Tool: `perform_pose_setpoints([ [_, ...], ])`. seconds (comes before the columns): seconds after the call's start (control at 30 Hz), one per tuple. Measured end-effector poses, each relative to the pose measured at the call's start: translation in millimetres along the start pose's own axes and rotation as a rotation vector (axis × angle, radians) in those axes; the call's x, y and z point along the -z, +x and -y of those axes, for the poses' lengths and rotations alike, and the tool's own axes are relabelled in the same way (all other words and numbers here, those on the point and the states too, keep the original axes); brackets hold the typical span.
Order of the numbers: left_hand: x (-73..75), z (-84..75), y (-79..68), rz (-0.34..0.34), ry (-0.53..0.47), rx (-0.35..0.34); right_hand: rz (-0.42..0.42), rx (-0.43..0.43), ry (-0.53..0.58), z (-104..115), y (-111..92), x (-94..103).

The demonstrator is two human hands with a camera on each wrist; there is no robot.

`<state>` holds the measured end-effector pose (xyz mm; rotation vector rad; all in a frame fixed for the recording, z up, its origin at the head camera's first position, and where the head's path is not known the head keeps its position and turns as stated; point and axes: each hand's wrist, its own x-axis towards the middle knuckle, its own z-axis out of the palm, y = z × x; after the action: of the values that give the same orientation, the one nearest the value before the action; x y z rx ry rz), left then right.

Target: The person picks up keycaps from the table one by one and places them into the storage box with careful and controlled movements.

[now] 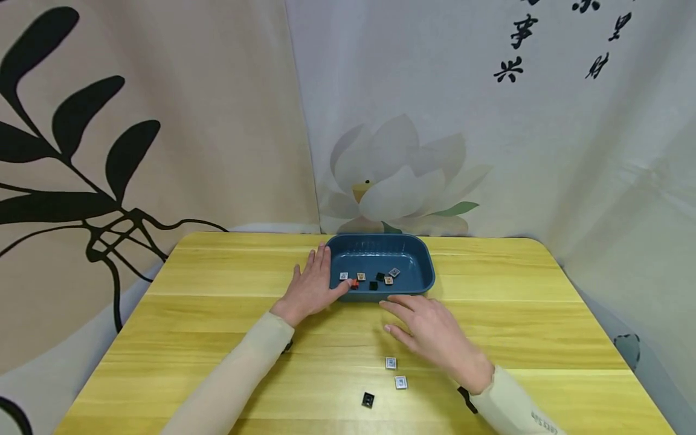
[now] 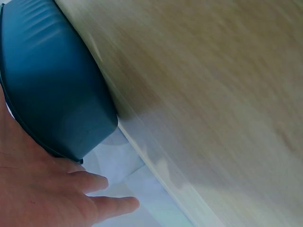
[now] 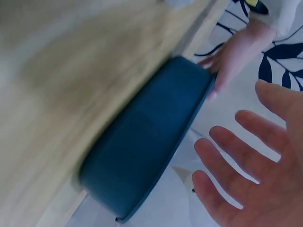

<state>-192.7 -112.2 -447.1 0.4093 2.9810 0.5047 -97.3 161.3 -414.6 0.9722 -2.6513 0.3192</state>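
Note:
A deep blue rectangular tray (image 1: pixel 380 248) stands near the back of the table and holds several small square pieces, white, black and tan, with a red piece (image 1: pixel 355 284) near its front left. My left hand (image 1: pixel 309 289) rests against the tray's left side with extended fingers, its thumb over the front-left rim beside the red piece. Just in front of the tray, my right hand (image 1: pixel 435 335) holds nothing; its fingers are spread in the right wrist view. Below it on the table lie two white square pieces (image 1: pixel 400 382) and a black one (image 1: pixel 368 400).
The wooden table (image 1: pixel 217 338) extends to both sides of the tray. Behind its back edge hangs a printed curtain (image 1: pixel 217 121) with dark leaves, a pale lotus and black characters.

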Motion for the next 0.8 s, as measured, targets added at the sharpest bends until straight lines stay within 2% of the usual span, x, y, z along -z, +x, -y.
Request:
perform_pose_setpoints([
  [0.4,-0.2,0.6,0.1,-0.009,-0.002,-0.01,0.094,0.042,0.014,16.1,-21.5,-14.0],
  [0.63,-0.2,0.3,-0.2,-0.013,0.005,-0.012,0.225,0.049,0.035,20.9,-28.1,-19.7],
  [0.8,-0.3,0.6,-0.8,-0.011,0.006,-0.013,0.258,0.057,0.02,22.8,-32.1,-22.9],
])
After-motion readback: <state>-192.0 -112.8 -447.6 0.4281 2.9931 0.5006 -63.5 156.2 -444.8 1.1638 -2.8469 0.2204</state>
